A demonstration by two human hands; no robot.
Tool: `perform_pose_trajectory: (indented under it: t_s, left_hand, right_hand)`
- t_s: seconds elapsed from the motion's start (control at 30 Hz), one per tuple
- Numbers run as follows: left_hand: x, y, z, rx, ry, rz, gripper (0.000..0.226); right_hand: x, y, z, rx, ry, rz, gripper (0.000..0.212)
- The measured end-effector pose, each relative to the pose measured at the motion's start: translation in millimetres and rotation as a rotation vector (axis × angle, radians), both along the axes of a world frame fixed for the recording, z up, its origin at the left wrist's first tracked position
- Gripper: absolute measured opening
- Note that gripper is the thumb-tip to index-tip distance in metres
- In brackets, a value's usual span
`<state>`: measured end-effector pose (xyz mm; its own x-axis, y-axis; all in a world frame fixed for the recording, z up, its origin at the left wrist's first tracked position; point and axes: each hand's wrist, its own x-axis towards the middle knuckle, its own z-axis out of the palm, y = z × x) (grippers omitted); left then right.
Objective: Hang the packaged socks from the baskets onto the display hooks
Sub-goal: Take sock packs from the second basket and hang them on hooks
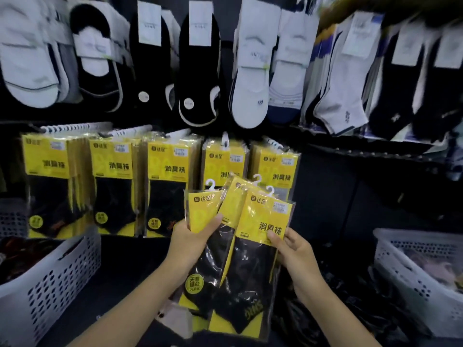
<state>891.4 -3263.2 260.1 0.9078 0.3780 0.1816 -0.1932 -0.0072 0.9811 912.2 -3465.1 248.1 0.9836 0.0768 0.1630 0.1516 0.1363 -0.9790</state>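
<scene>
Three packs (240,236) of black socks in yellow-carded sleeves were found fanned between both hands, in front of the lower row of the display and not yet on any hook; the fan appeared meant to keep each white hanger (270,190) free, so that one pack could be separated at a time. The left hand (193,237) was closed round the left edge of the fan, thumb pressed across the yellow card; the right hand (292,249) was pinching the right edge of the front pack, thumb on its face, the other fingers hidden behind. Five stacks (172,184) of like packs were counted hanging along the lower row, hangers threaded on hooks (75,127); the fourth stack, directly behind the fan, appeared thinner and was judged the likely destination. Loose sock pairs (250,71) were noted along the upper row; their number could not be fixed owing to blur. Two white perforated baskets were counted: one (57,276) at the lower left corner and one (413,276) at the right edge, both holding dark stock; their contents could not be identified.
</scene>
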Motion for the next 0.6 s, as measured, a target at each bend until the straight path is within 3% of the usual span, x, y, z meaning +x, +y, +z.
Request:
perform_pose_trajectory:
  t_s: [0.13,0.3,0.6]
  left_hand:
    - [8.3,17.1,25.4,-0.011,-0.079,0.106,0.012]
    - [12.8,30.2,48.4,0.004,-0.153,0.175,0.012]
    - [17.1,26.6,57.4,-0.007,-0.175,0.153,0.016]
  right_hand:
    - [25.0,-25.4,19.6,0.064,-0.001,-0.142,0.019]
    - [63.1,-45.7,56.5,-0.027,-0.102,-0.258,0.018]
    - [110.3,-29.6,75.2,-0.208,-0.161,-0.155,0.015]
